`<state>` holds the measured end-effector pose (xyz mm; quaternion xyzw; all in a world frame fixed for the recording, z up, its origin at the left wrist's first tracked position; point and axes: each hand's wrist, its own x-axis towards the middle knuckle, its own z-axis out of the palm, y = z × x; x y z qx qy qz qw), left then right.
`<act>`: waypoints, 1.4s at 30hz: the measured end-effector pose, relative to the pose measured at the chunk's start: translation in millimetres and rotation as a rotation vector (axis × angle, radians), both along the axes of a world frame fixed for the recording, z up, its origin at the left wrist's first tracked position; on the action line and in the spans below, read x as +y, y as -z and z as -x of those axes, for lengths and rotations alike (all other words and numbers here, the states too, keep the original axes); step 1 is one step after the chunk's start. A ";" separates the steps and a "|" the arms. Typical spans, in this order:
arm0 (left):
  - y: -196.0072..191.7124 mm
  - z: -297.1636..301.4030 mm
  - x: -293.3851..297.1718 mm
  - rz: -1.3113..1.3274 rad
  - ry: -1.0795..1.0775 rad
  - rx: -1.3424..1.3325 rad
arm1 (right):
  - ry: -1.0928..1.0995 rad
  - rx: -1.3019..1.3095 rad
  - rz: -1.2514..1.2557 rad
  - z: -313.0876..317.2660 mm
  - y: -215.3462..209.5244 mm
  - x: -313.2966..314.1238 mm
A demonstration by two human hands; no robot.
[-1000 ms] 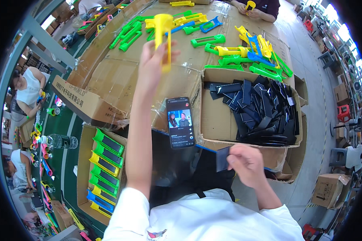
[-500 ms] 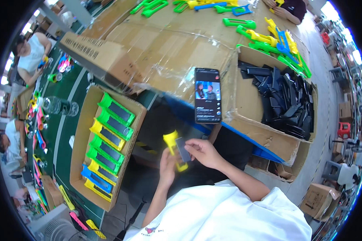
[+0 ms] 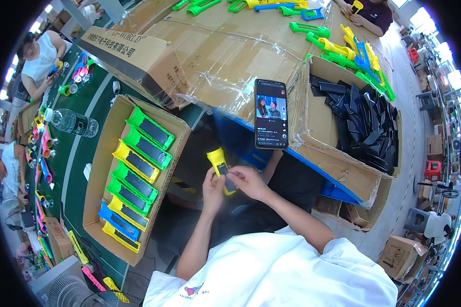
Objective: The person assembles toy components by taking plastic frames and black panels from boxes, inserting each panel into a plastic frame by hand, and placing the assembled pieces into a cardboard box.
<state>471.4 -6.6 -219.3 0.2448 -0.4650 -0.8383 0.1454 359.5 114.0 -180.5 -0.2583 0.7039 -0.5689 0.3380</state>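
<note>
Over my lap, my left hand (image 3: 212,190) is closed around a yellow plastic housing (image 3: 216,156) with a flared end and a long slot. My right hand (image 3: 250,182) pinches a flat dark panel (image 3: 229,185) against the slot of that housing. Whether the panel sits fully inside the slot is hidden by my fingers. Left of my hands stands an open carton (image 3: 93,214) with a row of green, yellow and blue housings, each with a dark panel in it. On the right, another carton (image 3: 310,110) holds a heap of loose dark panels (image 3: 361,123).
A phone (image 3: 271,115) with a lit screen leans at the cardboard-covered table's edge (image 3: 220,66). Several green, yellow and blue housings (image 3: 338,48) lie beyond it. A water bottle (image 3: 71,123) lies on the green table at left. Co-workers sit at left and far right.
My right hand has brought the dark panel from beside the yellow housing onto its slot. The housing is now tilted differently in my left hand. The view has shifted slightly.
</note>
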 end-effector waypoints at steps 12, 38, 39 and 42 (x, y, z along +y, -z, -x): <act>7.2 3.5 -1.5 -0.056 -0.001 -0.060 | 0.000 -0.001 -0.031 8.1 14.8 -1.8; 31.7 7.9 7.7 -0.235 0.084 -0.212 | 0.095 0.134 -0.192 4.2 21.8 -12.5; 27.3 11.0 12.6 -0.127 0.015 -0.300 | 0.124 0.178 -0.206 1.8 23.7 -13.6; 17.3 15.1 17.5 0.059 -0.077 -0.376 | 0.165 0.246 -0.216 -2.1 33.7 -17.3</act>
